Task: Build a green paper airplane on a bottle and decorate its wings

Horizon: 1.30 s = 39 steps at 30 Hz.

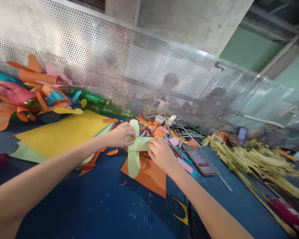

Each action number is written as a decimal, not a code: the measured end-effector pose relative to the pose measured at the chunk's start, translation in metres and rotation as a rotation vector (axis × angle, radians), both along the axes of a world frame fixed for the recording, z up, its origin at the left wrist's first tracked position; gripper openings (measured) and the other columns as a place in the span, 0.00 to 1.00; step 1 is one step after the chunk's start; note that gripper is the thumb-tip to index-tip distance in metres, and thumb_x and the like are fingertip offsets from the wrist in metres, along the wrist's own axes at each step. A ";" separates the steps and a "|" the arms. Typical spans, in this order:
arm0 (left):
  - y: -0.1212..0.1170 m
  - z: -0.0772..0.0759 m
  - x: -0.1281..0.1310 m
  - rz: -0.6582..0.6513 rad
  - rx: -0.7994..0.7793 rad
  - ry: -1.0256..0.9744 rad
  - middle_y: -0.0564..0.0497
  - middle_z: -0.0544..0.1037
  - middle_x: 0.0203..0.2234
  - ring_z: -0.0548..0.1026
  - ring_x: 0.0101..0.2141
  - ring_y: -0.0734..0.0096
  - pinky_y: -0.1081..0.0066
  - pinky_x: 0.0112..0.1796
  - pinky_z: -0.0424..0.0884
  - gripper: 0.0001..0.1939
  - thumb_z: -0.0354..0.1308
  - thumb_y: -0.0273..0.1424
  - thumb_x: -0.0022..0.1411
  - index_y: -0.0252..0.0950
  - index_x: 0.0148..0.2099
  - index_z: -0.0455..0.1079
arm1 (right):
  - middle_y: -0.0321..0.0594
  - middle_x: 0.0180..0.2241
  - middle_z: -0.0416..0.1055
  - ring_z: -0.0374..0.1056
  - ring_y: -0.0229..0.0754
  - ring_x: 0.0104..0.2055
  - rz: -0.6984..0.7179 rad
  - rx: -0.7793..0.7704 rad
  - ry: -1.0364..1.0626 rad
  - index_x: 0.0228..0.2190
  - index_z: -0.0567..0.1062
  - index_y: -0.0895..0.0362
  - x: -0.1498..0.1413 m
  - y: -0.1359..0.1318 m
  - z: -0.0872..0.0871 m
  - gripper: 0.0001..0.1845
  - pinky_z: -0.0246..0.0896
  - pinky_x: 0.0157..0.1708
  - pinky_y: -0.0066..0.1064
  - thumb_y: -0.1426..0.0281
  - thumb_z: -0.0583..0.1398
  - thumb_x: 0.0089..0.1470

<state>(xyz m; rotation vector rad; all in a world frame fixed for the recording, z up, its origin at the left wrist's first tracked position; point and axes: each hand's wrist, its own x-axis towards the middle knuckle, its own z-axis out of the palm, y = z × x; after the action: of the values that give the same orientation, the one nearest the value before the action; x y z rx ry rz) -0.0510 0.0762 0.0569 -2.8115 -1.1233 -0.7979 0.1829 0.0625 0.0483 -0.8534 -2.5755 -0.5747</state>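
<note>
A light green paper plane (pixel 142 144) is held a little above the blue table, with long rounded wings sticking out near its left end. My left hand (pixel 122 134) is closed around that left end, where something clear and shiny shows between the fingers. At the opposite end, my right hand (pixel 161 153) pinches the edge of the wrapped green paper with its fingertips. Below the plane lies an orange paper sheet (pixel 154 181). What is inside the green wrap is mostly hidden.
Yellow paper sheets (pixel 62 132) lie to the left, before paper-winged bottles (pixel 35 78) and green bottles (pixel 107 108). Paper scraps (pixel 161 127) cover the back middle. A phone (pixel 200 161) and dried strips (pixel 254 156) lie right. A perforated metal panel (pixel 144 66) stands behind.
</note>
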 end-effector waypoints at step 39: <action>-0.010 -0.011 0.012 0.237 0.212 0.194 0.46 0.71 0.43 0.62 0.46 0.56 0.59 0.46 0.59 0.16 0.54 0.37 0.60 0.39 0.49 0.68 | 0.44 0.47 0.73 0.70 0.45 0.46 -0.087 -1.005 -0.155 0.48 0.72 0.56 0.029 -0.025 0.042 0.19 0.63 0.45 0.32 0.72 0.56 0.54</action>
<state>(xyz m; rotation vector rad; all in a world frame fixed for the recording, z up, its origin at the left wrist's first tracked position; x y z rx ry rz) -0.0387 0.0662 0.0455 -2.4623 -1.2285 -0.5730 0.2123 0.0375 0.0903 -1.2261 -2.9308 0.7567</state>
